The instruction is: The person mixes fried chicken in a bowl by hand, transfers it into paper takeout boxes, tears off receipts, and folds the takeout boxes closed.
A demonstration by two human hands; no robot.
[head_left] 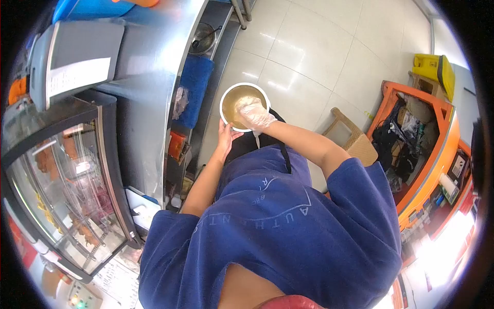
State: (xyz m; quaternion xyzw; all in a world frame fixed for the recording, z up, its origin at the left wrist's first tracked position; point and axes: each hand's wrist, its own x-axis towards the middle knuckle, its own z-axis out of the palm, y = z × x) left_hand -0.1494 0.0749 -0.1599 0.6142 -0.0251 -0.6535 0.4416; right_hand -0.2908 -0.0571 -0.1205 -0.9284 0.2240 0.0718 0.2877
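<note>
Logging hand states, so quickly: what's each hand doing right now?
Left hand: holding the white bowl at its edge.
Right hand: gloved, reaching into the bowl; open or closed, cannot be told.

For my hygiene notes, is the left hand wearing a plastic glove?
No, the left hand at the white container is bare; only the right hand wears a clear glove.

a wooden stool [363, 149] stands near an orange cabinet [441, 157].
</note>
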